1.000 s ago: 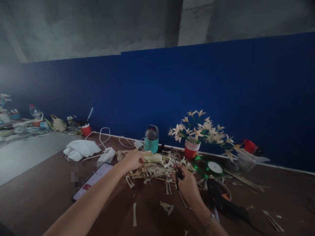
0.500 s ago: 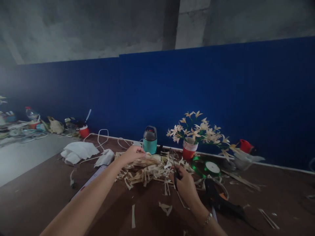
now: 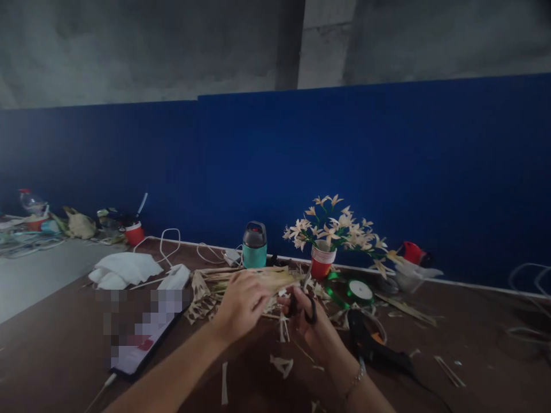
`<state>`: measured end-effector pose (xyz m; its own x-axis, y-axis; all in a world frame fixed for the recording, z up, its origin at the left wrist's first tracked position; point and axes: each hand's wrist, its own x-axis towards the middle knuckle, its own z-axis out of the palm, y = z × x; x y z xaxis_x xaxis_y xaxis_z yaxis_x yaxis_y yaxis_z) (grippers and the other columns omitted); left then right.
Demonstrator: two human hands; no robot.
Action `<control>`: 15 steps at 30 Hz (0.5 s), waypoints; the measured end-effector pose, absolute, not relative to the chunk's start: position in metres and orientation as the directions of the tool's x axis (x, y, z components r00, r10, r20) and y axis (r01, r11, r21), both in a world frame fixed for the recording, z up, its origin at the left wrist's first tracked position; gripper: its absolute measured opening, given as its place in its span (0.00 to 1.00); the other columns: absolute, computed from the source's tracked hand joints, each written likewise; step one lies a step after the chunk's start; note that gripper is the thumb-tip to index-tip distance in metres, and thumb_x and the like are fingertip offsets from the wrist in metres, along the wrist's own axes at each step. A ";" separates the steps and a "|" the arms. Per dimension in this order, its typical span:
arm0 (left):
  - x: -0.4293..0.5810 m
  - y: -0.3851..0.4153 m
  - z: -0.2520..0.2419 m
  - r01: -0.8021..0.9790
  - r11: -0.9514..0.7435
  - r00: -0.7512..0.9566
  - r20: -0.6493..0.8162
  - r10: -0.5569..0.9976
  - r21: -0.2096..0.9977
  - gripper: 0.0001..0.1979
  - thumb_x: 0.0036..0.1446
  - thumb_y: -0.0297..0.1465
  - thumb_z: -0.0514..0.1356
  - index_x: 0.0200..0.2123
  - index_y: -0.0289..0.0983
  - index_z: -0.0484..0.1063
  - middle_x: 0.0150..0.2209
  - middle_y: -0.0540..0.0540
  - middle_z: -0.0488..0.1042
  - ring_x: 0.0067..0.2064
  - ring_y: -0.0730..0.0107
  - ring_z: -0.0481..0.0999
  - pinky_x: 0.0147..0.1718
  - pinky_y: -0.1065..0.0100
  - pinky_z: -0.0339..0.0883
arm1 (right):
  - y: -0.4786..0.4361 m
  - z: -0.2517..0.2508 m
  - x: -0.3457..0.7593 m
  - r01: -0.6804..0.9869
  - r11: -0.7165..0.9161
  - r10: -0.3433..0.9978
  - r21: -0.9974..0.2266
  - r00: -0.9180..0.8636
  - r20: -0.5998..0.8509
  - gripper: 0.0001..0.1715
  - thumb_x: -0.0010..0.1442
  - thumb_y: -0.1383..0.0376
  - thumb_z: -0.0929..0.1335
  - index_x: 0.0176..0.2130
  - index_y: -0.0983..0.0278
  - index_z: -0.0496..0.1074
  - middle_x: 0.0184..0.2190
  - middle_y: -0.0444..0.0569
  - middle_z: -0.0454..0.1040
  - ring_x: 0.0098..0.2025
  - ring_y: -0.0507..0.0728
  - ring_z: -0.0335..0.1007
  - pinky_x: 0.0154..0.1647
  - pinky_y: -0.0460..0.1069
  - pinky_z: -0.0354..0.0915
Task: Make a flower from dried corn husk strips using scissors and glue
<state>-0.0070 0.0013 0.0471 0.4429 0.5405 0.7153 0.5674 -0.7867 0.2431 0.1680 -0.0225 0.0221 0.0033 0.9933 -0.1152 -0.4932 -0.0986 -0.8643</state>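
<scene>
My left hand point(image 3: 243, 303) is closed around a pale dried corn husk point(image 3: 280, 279), which sticks out to the right above the pile. In my right hand point(image 3: 306, 318) is a pair of scissors point(image 3: 313, 310) with black handles; the fingers are in the loops and the blades point up and away. The blades are beside the right end of the husk, and whether they touch it I cannot tell. A heap of husk scraps point(image 3: 202, 295) lies behind and under both hands, partly hidden by them.
Behind the heap stand a teal lidded container point(image 3: 255, 252) and a red cup point(image 3: 322, 261) of pale husk flowers point(image 3: 333, 229). Green ribbon spool point(image 3: 360, 290) and black glue gun point(image 3: 374, 344) lie right. A phone point(image 3: 148, 335), white cloth point(image 3: 124, 269) and cables lie left.
My left hand has drawn back from the heap towards me and right, bringing the husk. My right hand has turned, with the scissors now near the husk's end. The view has shifted slightly right.
</scene>
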 end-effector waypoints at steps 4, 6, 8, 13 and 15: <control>0.009 -0.024 0.028 0.580 -0.805 0.529 0.696 0.486 0.121 0.07 0.55 0.25 0.55 0.31 0.40 0.74 0.31 0.48 0.74 0.38 0.67 0.69 0.41 0.62 0.57 | -0.020 0.018 0.169 -0.480 -0.114 0.987 -0.870 0.044 -0.154 0.15 0.36 0.67 0.74 0.27 0.64 0.68 0.17 0.39 0.69 0.18 0.47 0.61 0.17 0.40 0.55; 0.011 -0.029 0.029 0.544 -0.822 0.549 0.669 0.500 0.169 0.06 0.54 0.27 0.57 0.30 0.41 0.74 0.31 0.49 0.74 0.38 0.66 0.69 0.40 0.62 0.57 | -0.018 0.017 0.170 -0.435 -0.105 0.988 -0.894 0.054 -0.142 0.14 0.36 0.68 0.73 0.27 0.64 0.68 0.15 0.38 0.67 0.16 0.46 0.58 0.15 0.40 0.52; 0.010 -0.028 0.034 0.508 -0.815 0.523 0.651 0.550 0.280 0.04 0.53 0.31 0.58 0.30 0.41 0.74 0.32 0.49 0.74 0.38 0.65 0.69 0.40 0.61 0.58 | -0.016 0.016 0.170 -0.390 -0.075 0.992 -0.918 0.066 -0.110 0.16 0.36 0.68 0.73 0.29 0.64 0.69 0.14 0.37 0.65 0.14 0.46 0.55 0.13 0.40 0.49; 0.005 -0.009 0.045 0.478 -0.470 0.088 0.492 0.866 0.742 0.15 0.51 0.36 0.58 0.41 0.37 0.71 0.40 0.43 0.73 0.43 0.61 0.69 0.43 0.61 0.61 | -0.013 0.013 0.170 -0.327 0.040 0.997 -0.944 0.071 0.018 0.17 0.37 0.66 0.72 0.31 0.63 0.69 0.16 0.38 0.67 0.17 0.49 0.59 0.17 0.43 0.55; 0.006 -0.002 0.047 0.393 -0.278 0.145 0.239 0.960 0.876 0.22 0.48 0.40 0.61 0.45 0.35 0.69 0.39 0.43 0.73 0.40 0.61 0.71 0.39 0.62 0.63 | -0.013 0.011 0.171 -0.284 0.092 0.996 -0.954 0.041 0.084 0.16 0.39 0.67 0.71 0.32 0.63 0.70 0.20 0.41 0.70 0.21 0.51 0.63 0.22 0.44 0.59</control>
<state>0.0060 -0.0023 0.0468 0.1448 0.9601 0.2393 0.3935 -0.2778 0.8763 0.1712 -0.0129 0.0107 0.0406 0.9957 0.0836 -0.2842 0.0917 -0.9544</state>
